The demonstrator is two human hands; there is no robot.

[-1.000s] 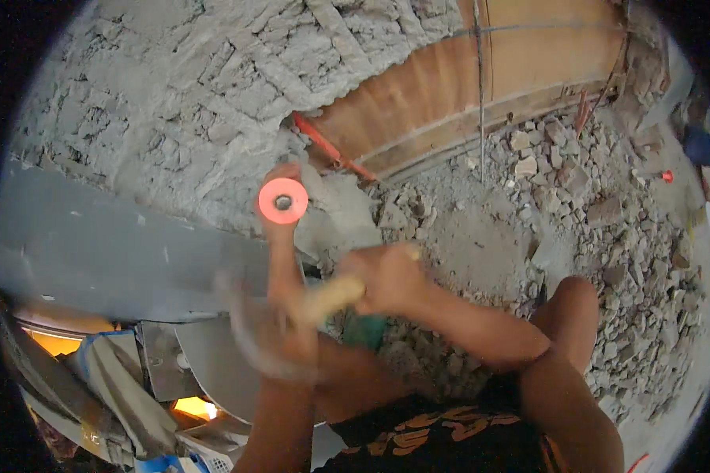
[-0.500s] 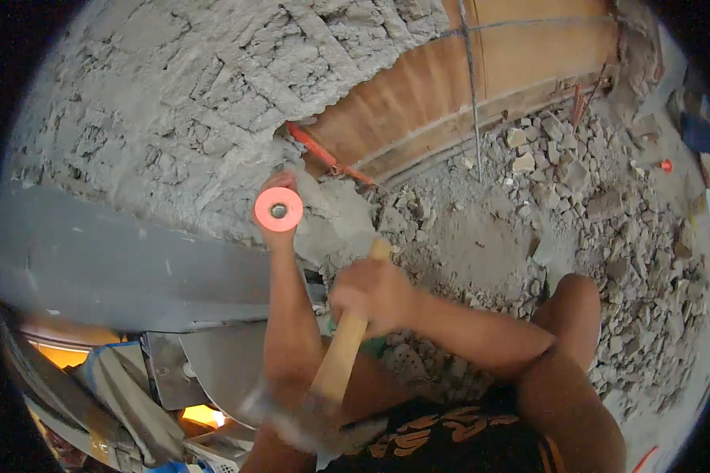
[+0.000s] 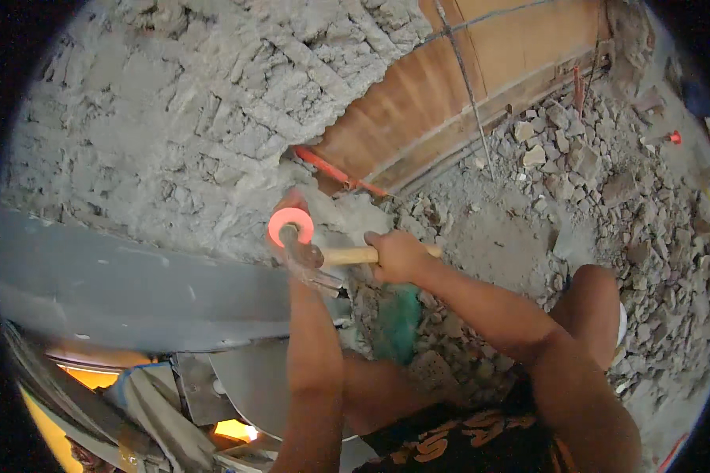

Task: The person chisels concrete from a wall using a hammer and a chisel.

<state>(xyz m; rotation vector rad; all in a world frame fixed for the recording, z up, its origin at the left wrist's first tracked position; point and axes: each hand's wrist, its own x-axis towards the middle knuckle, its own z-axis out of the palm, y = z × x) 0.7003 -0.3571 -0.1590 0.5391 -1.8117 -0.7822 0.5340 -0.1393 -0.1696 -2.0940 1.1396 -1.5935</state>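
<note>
Head view, one moment.

Left hand (image 3: 289,206): raised against the rough grey wall (image 3: 173,118), mostly hidden behind the orange guard (image 3: 291,226) of a chisel. Only the top of the hand shows above the disc. It appears closed round the chisel shaft beyond the guard; the finger grip itself is hidden, so how tight it is cannot be told. The guard faces the camera as a ring with a dark centre.

Right hand (image 3: 397,256): fingers curled fully round the pale wooden handle of the hammer (image 3: 312,256). The handle lies roughly level, its butt end poking out just past the fist on the right. The dark metal head sits at the left end, touching or just overlapping the lower edge of the guard. Head somewhat blurred; exact contact cannot be told.

Position: hammer head lies just below the left hand, the guard between the two. The right fist is near on the handle, apart from the head.

Surroundings: grey slab (image 3: 118,292) runs below the wall, left of the left forearm. Orange pipe (image 3: 335,172) emerges at the wall's broken edge, just above the hands. Wooden board (image 3: 465,87) runs beyond it. Rubble (image 3: 592,173) covers the ground to the right. Green patch (image 3: 401,322) lies below the right hand among debris.
</note>
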